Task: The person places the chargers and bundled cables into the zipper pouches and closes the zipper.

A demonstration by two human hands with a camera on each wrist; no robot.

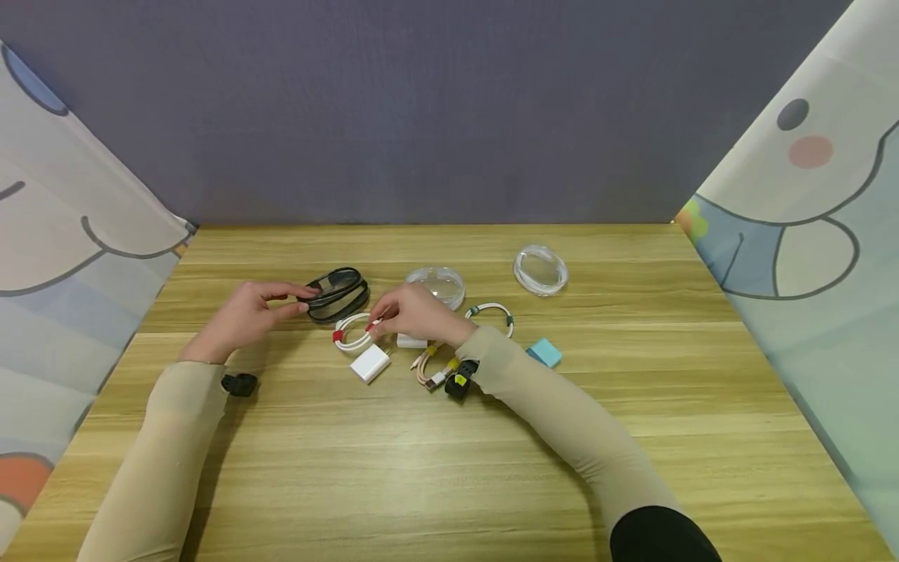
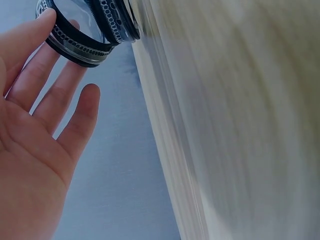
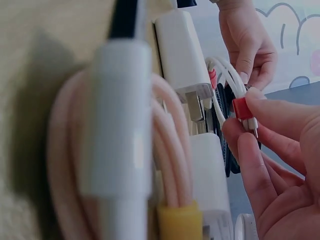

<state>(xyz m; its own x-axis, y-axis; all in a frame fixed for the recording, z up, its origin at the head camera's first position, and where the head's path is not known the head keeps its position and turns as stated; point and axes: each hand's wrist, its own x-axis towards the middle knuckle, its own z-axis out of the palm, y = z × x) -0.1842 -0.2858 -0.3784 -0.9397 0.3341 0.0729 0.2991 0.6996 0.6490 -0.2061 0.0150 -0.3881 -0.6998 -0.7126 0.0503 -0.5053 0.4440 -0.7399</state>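
Observation:
My left hand (image 1: 249,318) holds a coiled black cable (image 1: 339,316) by its left side, thumb and fingertips on it. Clear plastic shows inside the black loops (image 2: 85,47) in the left wrist view. Just to the right, my right hand (image 1: 414,314) pinches a coiled white cable (image 1: 349,346) at one of its red ties (image 3: 241,108). The white loop stands beside the black coil. In front of it lies a white charger plug (image 1: 370,364), and a second white plug (image 1: 411,342) shows partly under my right hand.
A pinkish cable with yellow ties (image 1: 424,371) lies below my right wrist. A white cable with green ties (image 1: 492,306) and a light blue block (image 1: 545,352) are to its right. Behind stand a clear round case (image 1: 456,286) and a white coil (image 1: 540,290). A grey wall borders the table.

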